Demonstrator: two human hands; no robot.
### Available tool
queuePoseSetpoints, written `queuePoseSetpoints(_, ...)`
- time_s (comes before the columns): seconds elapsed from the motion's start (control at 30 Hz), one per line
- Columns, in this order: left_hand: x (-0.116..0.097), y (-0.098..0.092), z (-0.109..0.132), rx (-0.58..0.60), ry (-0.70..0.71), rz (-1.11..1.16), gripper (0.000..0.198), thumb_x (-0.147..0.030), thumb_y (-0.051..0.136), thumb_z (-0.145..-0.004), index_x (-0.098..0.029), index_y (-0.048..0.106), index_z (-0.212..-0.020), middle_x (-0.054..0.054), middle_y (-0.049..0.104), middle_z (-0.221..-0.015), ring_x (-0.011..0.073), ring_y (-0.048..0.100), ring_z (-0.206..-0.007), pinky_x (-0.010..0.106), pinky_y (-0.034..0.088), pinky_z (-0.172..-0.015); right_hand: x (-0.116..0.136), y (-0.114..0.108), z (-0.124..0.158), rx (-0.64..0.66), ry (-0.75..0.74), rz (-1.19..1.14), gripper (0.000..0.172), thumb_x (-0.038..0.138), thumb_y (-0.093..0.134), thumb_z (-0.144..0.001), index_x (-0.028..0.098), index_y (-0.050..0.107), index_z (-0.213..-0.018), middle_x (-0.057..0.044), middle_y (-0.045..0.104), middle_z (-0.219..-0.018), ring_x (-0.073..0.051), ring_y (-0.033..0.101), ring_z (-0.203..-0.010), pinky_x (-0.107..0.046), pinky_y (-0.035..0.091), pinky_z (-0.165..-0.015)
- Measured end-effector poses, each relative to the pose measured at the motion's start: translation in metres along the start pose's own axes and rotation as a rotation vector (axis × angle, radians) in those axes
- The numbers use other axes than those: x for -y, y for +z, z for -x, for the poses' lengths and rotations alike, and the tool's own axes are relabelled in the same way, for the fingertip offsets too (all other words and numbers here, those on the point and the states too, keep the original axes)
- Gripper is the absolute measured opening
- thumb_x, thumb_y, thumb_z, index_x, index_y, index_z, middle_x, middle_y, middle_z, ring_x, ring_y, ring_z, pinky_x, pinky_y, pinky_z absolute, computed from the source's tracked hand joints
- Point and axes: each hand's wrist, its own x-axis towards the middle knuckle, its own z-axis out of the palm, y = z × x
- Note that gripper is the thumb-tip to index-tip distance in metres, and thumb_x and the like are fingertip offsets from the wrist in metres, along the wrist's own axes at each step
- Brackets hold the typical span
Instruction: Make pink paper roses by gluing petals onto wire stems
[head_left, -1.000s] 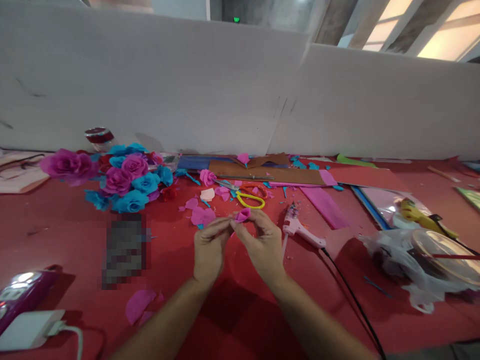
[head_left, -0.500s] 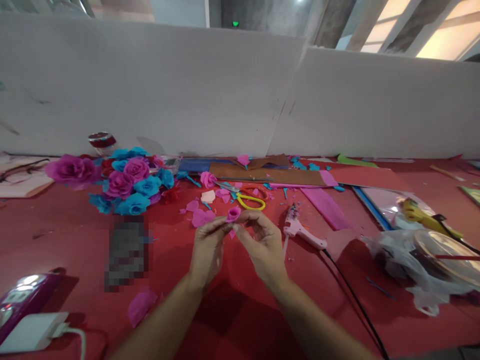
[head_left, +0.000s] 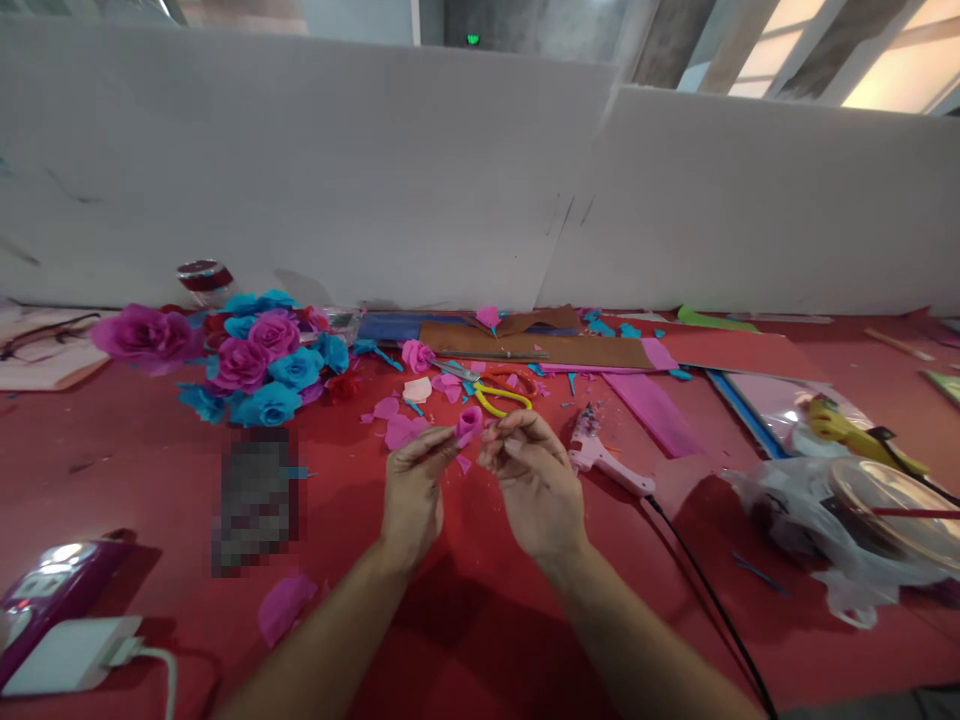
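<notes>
Between the thumb and fingers of my left hand (head_left: 414,490) is a small rolled pink crepe-paper flower (head_left: 469,426), its rolled opening facing up. Just to its right, my right hand (head_left: 538,480) is apart from the flower, with fingers curled and tips drawn together; whether anything small is in them cannot be seen. Behind the hands lie scissors (head_left: 504,402) with yellow and orange handles. Loose pink petals (head_left: 405,431) are scattered left of them, near a pink paper rose (head_left: 417,355). A pink glue gun (head_left: 611,462) rests right of my right hand.
A bunch of pink, blue and red paper flowers (head_left: 259,365) stands at the left. Brown paper strips (head_left: 570,352) and a pink strip (head_left: 654,415) lie farther back. At right are a plastic bag (head_left: 795,520) and a yellow glue gun (head_left: 840,425). A white charger (head_left: 71,655) sits front left.
My right hand has let go of the pink flower and moved slightly right, opening a gap. The flower stays in my left hand, now more upright.
</notes>
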Motion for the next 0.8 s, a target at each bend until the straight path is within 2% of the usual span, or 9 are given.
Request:
queuePoseSetpoints(0.1, 0.000, 0.000, 0.000, 0.011, -0.032, 0.015, 0.015, -0.014, 0.077, -0.058, -0.022, 0.076, -0.071, 0.001, 0.073, -0.076, 0.0127, 0.065, -0.077, 0.025, 0.049, -0.080, -0.002, -0.002, -0.002, -0.044, -0.008, 0.136, 0.006, 0.023, 0.061, -0.074, 0.023, 0.062, -0.080, 0.004, 0.061, -0.064, -0.009, 0.048, -0.048, -0.024, 0.039, -0.050)
queuePoseSetpoints(0.2, 0.000, 0.000, 0.000, 0.047, -0.066, -0.005, 0.014, -0.013, 0.075, -0.059, -0.020, 0.076, -0.071, 0.003, 0.073, -0.077, 0.0141, 0.065, -0.078, 0.026, 0.050, -0.078, -0.005, -0.003, -0.003, -0.029, -0.069, 0.399, 0.015, 0.022, 0.066, -0.073, 0.022, 0.066, -0.088, 0.002, 0.062, -0.072, -0.009, 0.047, -0.054, -0.023, 0.039, -0.054)
queuePoseSetpoints(0.3, 0.000, -0.001, 0.001, 0.051, -0.056, -0.016, 0.016, -0.011, 0.074, -0.057, -0.020, 0.076, -0.071, 0.002, 0.073, -0.075, 0.0145, 0.065, -0.076, 0.026, 0.050, -0.077, -0.007, -0.002, -0.003, 0.003, -0.127, 0.565, 0.015, 0.022, 0.065, -0.073, 0.020, 0.069, -0.088, 0.002, 0.061, -0.071, -0.010, 0.048, -0.058, -0.024, 0.040, -0.057)
queuePoseSetpoints(0.53, 0.001, -0.002, 0.003, 0.115, -0.009, -0.026, 0.011, -0.012, 0.073, -0.061, -0.019, 0.075, -0.070, 0.001, 0.068, -0.070, 0.0125, 0.061, -0.070, 0.025, 0.050, -0.070, -0.009, -0.002, -0.002, -0.028, -0.211, 0.636, 0.010, 0.022, 0.066, -0.074, 0.020, 0.067, -0.084, 0.002, 0.062, -0.069, -0.010, 0.050, -0.057, -0.025, 0.042, -0.058)
queuePoseSetpoints(0.67, 0.001, -0.003, 0.004, 0.111, 0.026, -0.061, 0.010, -0.012, 0.071, -0.062, -0.021, 0.074, -0.067, 0.000, 0.068, -0.070, 0.0121, 0.061, -0.070, 0.024, 0.050, -0.070, -0.011, -0.002, -0.001, -0.026, -0.253, 0.652, 0.009, 0.021, 0.067, -0.074, 0.020, 0.066, -0.083, 0.003, 0.061, -0.068, -0.009, 0.050, -0.056, -0.023, 0.042, -0.056)
queuePoseSetpoints(0.8, 0.001, -0.006, 0.006, 0.115, 0.115, -0.109, 0.016, -0.013, 0.068, -0.061, -0.023, 0.076, -0.071, 0.001, 0.069, -0.072, 0.0137, 0.062, -0.070, 0.027, 0.051, -0.069, -0.012, 0.000, 0.001, -0.062, -0.290, 0.693, 0.010, 0.019, 0.065, -0.073, 0.019, 0.065, -0.083, 0.003, 0.059, -0.067, -0.008, 0.050, -0.055, -0.022, 0.041, -0.054)
